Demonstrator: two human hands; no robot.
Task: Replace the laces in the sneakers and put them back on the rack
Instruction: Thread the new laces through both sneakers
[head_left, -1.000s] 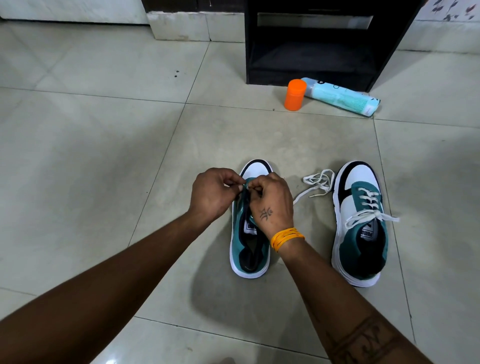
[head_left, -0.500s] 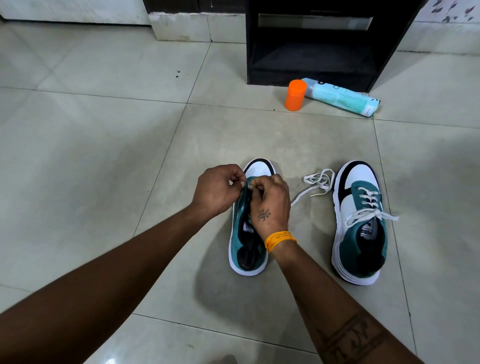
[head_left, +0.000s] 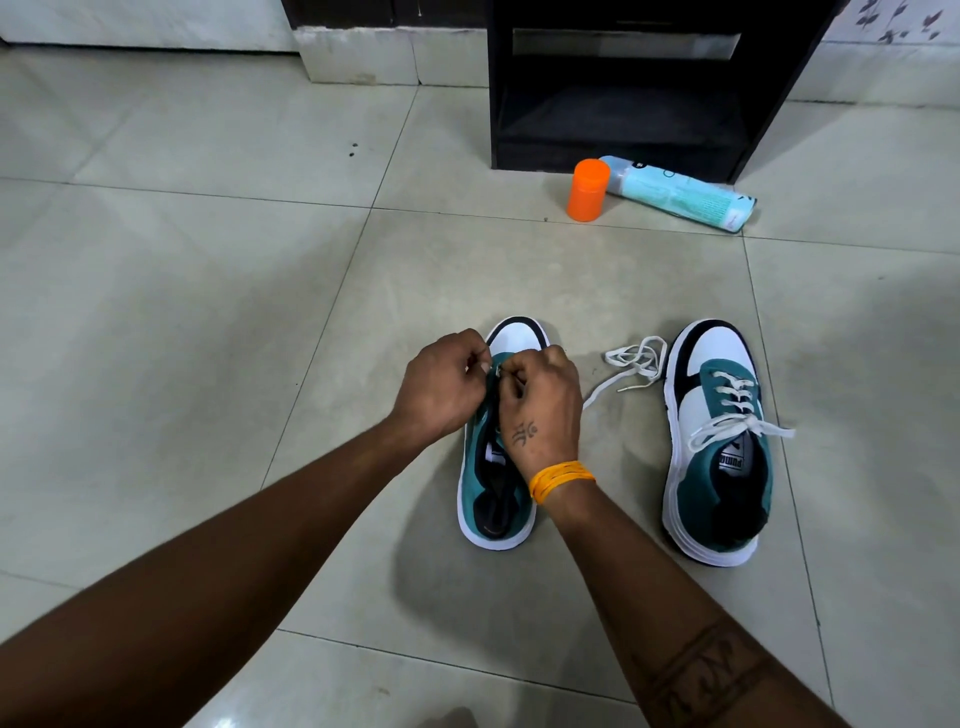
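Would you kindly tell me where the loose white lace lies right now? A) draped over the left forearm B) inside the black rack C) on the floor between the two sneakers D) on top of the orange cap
C: the loose lace lies on the floor between the left sneaker, which both hands work on, and the laced right sneaker.

2 teal, white and black sneakers (head_left: 719, 441), white lace (head_left: 631, 364), orange cap (head_left: 588, 189), pale blue tube (head_left: 680, 195), black rack (head_left: 623, 88), orange wristband (head_left: 561, 478)
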